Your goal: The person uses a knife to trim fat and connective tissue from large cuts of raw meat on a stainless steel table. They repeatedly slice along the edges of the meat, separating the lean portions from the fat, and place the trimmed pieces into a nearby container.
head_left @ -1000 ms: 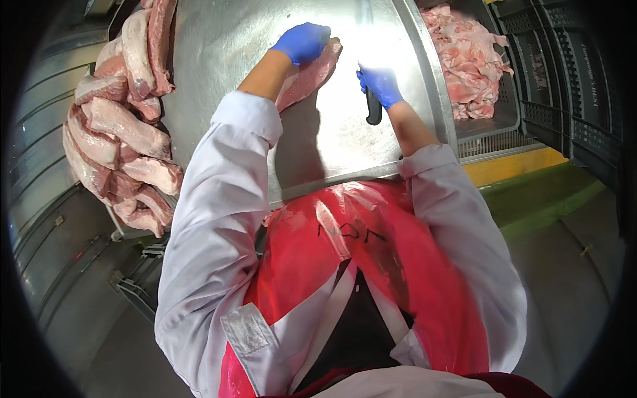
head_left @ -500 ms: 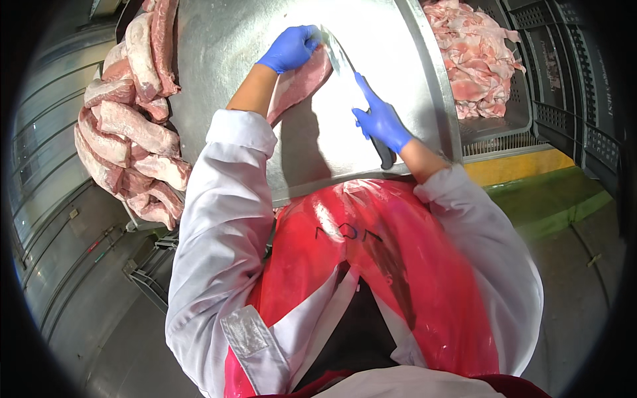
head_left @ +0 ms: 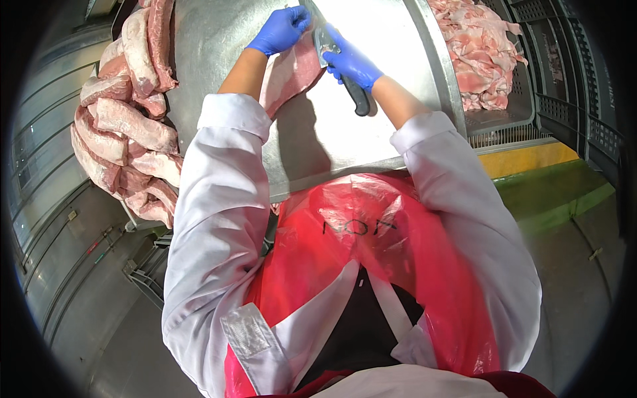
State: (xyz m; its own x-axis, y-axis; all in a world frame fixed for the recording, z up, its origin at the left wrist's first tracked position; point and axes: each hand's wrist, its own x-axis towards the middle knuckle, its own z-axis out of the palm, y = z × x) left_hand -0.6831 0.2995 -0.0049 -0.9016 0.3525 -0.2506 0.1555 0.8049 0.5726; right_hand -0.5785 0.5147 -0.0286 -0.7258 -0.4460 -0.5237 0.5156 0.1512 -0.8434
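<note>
My left hand (head_left: 279,30), in a blue glove, is closed on the far end of a long pink slab of meat (head_left: 285,79) lying slantwise on a steel work surface (head_left: 212,46). My right hand (head_left: 352,63), also gloved in blue, grips a knife by its black handle (head_left: 359,99), index finger stretched forward. The blade (head_left: 317,30) lies along the slab's right side near its far end, close to my left fingers. Glare washes out much of the steel to the right of the knife.
Several pale pink meat pieces (head_left: 133,129) are heaped along the left side. On the right, a pile of fatty trimmings (head_left: 478,60) fills a grey crate (head_left: 504,119), with dark perforated crates (head_left: 557,106) beside it. The steel surface has a raised edge (head_left: 448,73) toward that crate.
The knife swung from upright to slanting against the meat, then moved forward and left with my right hand. My left hand has shifted slightly left and up, still on the slab.
</note>
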